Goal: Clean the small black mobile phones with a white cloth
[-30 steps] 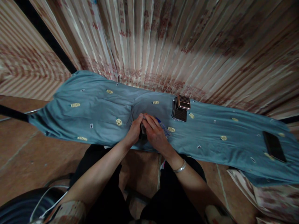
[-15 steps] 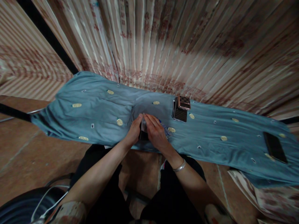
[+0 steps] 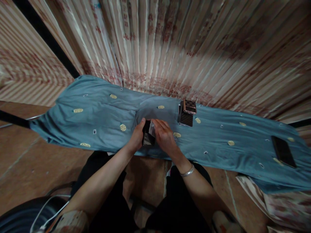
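Observation:
My left hand [image 3: 137, 135] grips the left edge of a black, glossy, flat rectangular object [image 3: 149, 139], which tilts over the near half of the cloth. Whether it is a phone or a case, I cannot tell. On its right side my right hand [image 3: 164, 133] is closed, with a pale thin piece [image 3: 152, 128], cloth or film, between its fingers and the black surface. Part of this piece is hidden under the fingers. Beyond my right hand stands a small stack of dark textured flat cases [image 3: 186, 119], topped by a checkered case with a coppery rim [image 3: 190, 106].
A blue-green cloth with yellow pineapple prints [image 3: 104, 113] covers the narrow table. At its right end lies a dark phone [image 3: 283, 151]. Pleated curtains [image 3: 150, 48] hang close behind. Black poles [image 3: 48, 38] stand on the left, above a white cable [image 3: 40, 207].
My right hand has shifted slightly right, away from my left thumb, uncovering more of the black object. Blue patterned material beside my right hand is no longer visible.

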Tool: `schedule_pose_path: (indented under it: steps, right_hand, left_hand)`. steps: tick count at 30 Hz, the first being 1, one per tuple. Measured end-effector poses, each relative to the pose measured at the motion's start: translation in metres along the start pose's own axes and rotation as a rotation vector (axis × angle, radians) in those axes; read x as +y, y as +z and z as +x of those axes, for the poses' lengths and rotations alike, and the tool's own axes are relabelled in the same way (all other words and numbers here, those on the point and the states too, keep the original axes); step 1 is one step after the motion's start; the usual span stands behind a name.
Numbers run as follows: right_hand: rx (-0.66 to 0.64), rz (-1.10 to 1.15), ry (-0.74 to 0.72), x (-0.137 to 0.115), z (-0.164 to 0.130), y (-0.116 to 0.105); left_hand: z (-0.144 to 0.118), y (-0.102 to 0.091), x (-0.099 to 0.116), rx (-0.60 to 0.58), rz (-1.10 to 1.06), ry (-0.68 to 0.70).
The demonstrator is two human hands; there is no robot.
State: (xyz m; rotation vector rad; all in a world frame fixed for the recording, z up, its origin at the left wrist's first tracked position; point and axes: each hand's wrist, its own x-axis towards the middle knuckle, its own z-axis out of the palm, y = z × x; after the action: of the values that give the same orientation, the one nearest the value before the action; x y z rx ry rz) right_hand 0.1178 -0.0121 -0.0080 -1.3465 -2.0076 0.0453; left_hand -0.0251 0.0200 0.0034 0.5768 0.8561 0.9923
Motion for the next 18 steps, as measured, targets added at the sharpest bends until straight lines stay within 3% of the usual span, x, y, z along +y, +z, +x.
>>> schedule_pose_path:
  steps: [9, 18]
  right_hand:
    - [0.044, -0.008, 0.044, -0.009, -0.005, 0.002]
    - [0.061, 0.104, 0.117, -0.002, -0.004, 0.01]
  left_hand:
    - [-0.004, 0.009, 0.016, 0.072, -0.125, -0.109]
    - [-0.002, 0.008, 0.012, 0.089, -0.129, -0.081]
